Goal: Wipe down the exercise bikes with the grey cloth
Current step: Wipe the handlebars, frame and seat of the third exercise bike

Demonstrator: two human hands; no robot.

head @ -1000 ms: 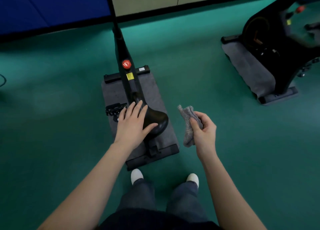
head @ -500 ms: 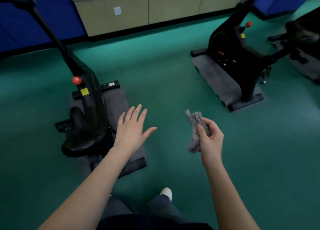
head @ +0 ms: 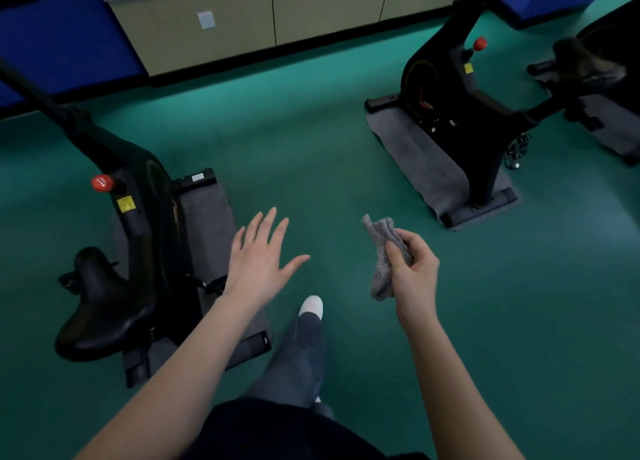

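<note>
Near exercise bike (head: 145, 196): black, red knob (head: 102, 183), saddle (head: 100, 307) at its near end, standing on a grey mat (head: 207, 217). Left hand (head: 258, 262): flat, fingers straight and spread, holding nothing, in the air just right of that bike; right hand (head: 414, 272): further right of it, fingers and thumb curled round the bunched grey cloth (head: 381, 252), which touches no bike. Second exercise bike (head: 460, 113): well right of and beyond the near one.
</note>
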